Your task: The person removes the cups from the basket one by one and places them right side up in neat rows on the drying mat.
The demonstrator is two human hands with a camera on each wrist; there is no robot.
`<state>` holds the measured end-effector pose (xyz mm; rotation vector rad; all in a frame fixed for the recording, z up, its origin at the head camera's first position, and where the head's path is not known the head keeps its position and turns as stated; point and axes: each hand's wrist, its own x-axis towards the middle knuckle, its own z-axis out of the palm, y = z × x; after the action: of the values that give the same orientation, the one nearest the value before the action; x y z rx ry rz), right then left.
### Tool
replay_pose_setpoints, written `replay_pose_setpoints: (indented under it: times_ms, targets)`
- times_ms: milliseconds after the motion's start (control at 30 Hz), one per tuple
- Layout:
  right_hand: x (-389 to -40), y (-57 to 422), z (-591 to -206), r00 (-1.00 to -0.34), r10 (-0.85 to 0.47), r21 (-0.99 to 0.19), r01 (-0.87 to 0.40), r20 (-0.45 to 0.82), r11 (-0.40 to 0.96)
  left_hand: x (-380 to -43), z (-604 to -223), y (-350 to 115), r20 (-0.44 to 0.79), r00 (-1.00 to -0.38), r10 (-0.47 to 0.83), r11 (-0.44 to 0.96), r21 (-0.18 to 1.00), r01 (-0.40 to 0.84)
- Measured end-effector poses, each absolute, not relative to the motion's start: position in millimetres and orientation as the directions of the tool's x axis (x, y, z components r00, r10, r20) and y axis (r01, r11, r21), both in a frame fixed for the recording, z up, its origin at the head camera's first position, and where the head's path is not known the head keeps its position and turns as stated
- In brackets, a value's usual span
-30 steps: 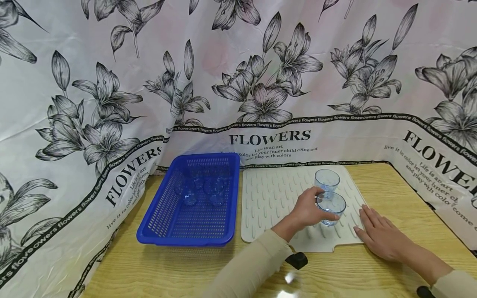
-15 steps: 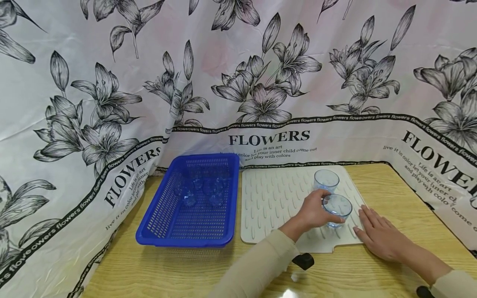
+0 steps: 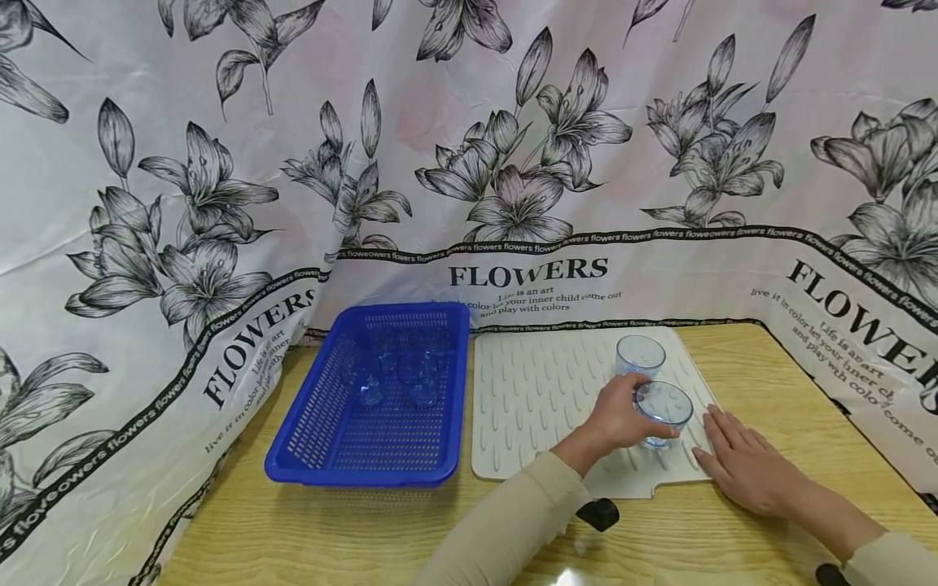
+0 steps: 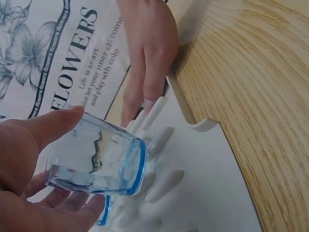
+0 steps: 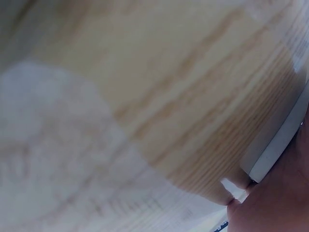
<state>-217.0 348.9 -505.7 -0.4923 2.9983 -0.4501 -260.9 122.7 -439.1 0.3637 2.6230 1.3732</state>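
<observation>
Blue-tinted and transparent: observed a near glass [image 3: 665,404] clamped in the left hand [image 3: 614,417], with thumb along one side and fingers round the other. Located it over the right part of the white mat [image 3: 538,407], with mouth up and base close to the ridges; cannot tell whether in contact with them. Found a far glass [image 3: 640,355] just behind, upright on the same mat; cannot confirm a gap between the two. Checked the right hand [image 3: 755,465]: found it laid flat at the mat's right edge, with fingers straight and thumb apart. To the left of the mat, noted a blue basket [image 3: 366,474] with perforated walls, and inside it several see-through glasses [image 3: 372,392], with outlines too faint to count. Recorded beige sleeves [image 3: 513,517] on both arms, a wood-grain table [image 3: 330,537] beneath all, and behind it a floral cloth [image 3: 440,203] printed with "FLOWERS".
</observation>
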Motion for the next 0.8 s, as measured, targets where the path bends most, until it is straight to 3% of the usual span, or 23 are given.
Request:
replay_pose_setpoints:
  times_ms: [800]
  targets:
    - [-217.5, 349.6, -507.3, -0.945, -0.327, -0.275, -0.313, -0.007, 0.909, -262.2, -440.5, 122.4, -0.001, -0.947, 0.322, 0.581, 0.789, 0.197]
